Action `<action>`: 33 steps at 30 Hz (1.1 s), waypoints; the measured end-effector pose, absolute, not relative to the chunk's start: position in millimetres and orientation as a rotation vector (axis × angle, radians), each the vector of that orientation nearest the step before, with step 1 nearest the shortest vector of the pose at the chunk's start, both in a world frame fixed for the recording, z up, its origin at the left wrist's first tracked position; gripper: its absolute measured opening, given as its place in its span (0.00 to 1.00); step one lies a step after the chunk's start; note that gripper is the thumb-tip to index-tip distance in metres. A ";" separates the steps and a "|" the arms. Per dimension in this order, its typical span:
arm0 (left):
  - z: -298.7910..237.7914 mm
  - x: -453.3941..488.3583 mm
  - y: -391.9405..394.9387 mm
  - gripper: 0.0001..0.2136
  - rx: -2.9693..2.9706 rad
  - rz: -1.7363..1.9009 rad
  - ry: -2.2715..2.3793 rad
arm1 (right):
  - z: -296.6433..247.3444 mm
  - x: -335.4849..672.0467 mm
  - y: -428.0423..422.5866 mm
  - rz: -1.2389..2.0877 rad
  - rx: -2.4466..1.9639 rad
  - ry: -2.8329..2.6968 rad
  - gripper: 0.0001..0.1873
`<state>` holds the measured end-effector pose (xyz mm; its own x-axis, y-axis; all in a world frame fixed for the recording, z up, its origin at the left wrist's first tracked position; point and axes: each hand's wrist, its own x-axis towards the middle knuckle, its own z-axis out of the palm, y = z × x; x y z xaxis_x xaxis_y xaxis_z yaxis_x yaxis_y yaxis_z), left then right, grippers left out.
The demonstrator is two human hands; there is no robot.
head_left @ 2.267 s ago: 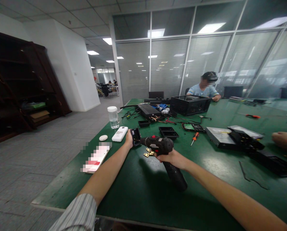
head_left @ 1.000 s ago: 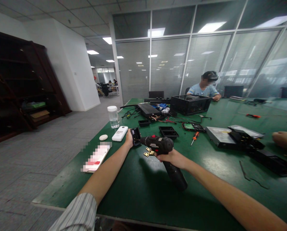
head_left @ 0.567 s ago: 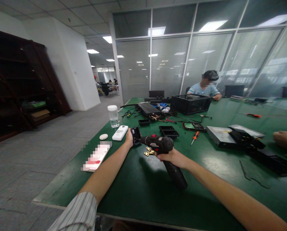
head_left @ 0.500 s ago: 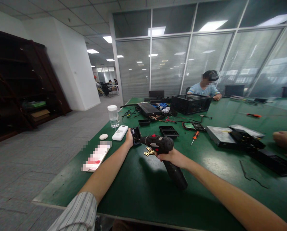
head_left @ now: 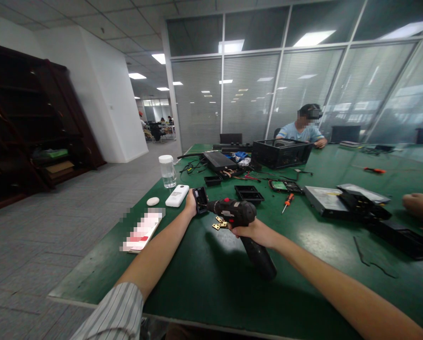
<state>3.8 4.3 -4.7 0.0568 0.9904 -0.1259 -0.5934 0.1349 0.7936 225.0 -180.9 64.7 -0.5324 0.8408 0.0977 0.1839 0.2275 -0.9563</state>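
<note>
Near the left edge of the bench (head_left: 204, 288), the left hand (head_left: 190, 204) grasps one black casing (head_left: 200, 200), the right hand (head_left: 255, 232) grips one cordless driver (head_left: 237, 212), and two orange-handled screwdrivers (head_left: 287, 202) lie beyond.

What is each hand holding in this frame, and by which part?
The right hand grips the black power screwdriver by its handle, its nose against a small black part; the left hand holds that part upright by its left side.

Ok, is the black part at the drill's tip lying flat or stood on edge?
On edge: the left hand props the black part upright, drill pointing at it.
</note>
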 end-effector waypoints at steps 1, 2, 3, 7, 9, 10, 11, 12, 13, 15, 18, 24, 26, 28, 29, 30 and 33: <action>-4.4 3.8 4.0 0.22 0.646 1.334 0.781 | 64.8 224.8 -181.1 1.328 -0.946 -1.873 0.06; -4.1 3.8 3.9 0.22 0.647 1.332 0.777 | 65.1 224.6 -181.3 1.325 -0.947 -1.875 0.06; -3.9 3.8 3.7 0.22 0.646 1.332 0.772 | 65.3 224.4 -181.7 1.322 -0.943 -1.877 0.06; -3.6 4.0 3.2 0.22 0.652 1.331 0.764 | 66.0 224.1 -182.8 1.321 -0.929 -1.878 0.05; -3.3 4.3 2.5 0.22 0.665 1.336 0.773 | 65.5 224.0 -182.4 1.327 -0.936 -1.866 0.05; -3.1 4.4 2.0 0.22 0.670 1.339 0.777 | 65.1 224.0 -182.0 1.329 -0.939 -1.862 0.05; -2.8 4.6 1.5 0.22 0.672 1.342 0.781 | 64.8 224.1 -181.5 1.331 -0.937 -1.862 0.05; -2.5 4.7 1.0 0.22 0.673 1.343 0.784 | 64.6 224.2 -181.1 1.334 -0.932 -1.869 0.05; -2.2 4.8 0.6 0.22 0.673 1.343 0.786 | 64.5 224.2 -180.8 1.336 -0.921 -1.873 0.05; -1.7 4.7 0.0 0.22 0.670 1.333 0.786 | 64.8 224.4 -180.6 1.338 -0.904 -1.876 0.06; -1.4 4.6 -0.3 0.22 0.655 1.322 0.784 | 65.4 224.6 -180.9 1.338 -0.911 -1.869 0.06; 0.0 5.0 -1.5 0.21 0.620 1.335 0.777 | 67.3 224.0 -182.5 1.322 -0.926 -1.877 0.07; 0.5 5.2 -1.9 0.21 0.613 1.339 0.781 | 67.7 224.0 -182.9 1.316 -0.934 -1.878 0.07; 0.6 5.3 -1.7 0.21 0.613 1.342 0.779 | 67.2 224.3 -182.5 1.317 -0.946 -1.880 0.06; 0.4 5.4 -1.3 0.21 0.612 1.341 0.777 | 66.6 224.5 -182.1 1.321 -0.950 -1.881 0.06; 0.1 5.3 -0.9 0.21 0.611 1.339 0.776 | 65.9 224.7 -181.6 1.327 -0.949 -1.881 0.05; -1.3 5.0 1.0 0.21 0.607 1.331 0.768 | 64.0 224.9 -180.4 1.338 -0.939 -1.870 0.04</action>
<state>5.0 1.0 -1.3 0.0650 0.9876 -0.1429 -0.6182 0.1523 0.7712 224.9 -180.4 64.0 -0.5355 0.8391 0.0955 0.1806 0.2242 -0.9577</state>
